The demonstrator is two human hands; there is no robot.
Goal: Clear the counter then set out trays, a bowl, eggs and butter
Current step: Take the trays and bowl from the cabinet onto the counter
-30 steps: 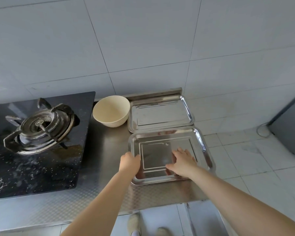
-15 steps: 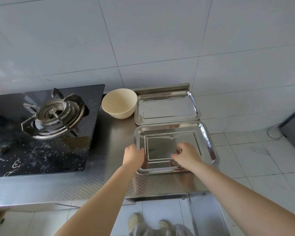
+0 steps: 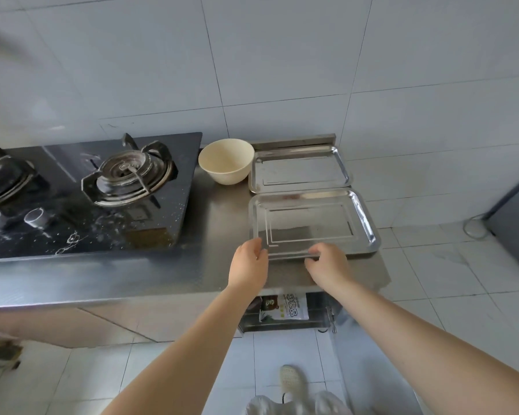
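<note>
From the head camera, looking down: 2 steel trays are sitting on the steel counter [image 3: 216, 223], one behind the other. The near tray [image 3: 312, 223] is lying flat with its front rim close to the counter's edge; the far tray [image 3: 300, 169] is lying just behind it, against the wall ledge. The cream bowl [image 3: 226, 164] is standing upright just left of the far tray, between it and the black gas stove [image 3: 81, 193].

The left hand [image 3: 247, 266] is resting at the near tray's front left corner, fingers curling over the rim there. The right hand [image 3: 327, 265] is sitting at the front rim a little to the right, fingers bent down onto the edge — whether either hand is really gripping the rim or only touching it, I cannot tell.

Below the counter, a printed packet [image 3: 283, 307] is lying on an open shelf, and a pale shoe [image 3: 291, 380] is showing on the tiled floor.
</note>
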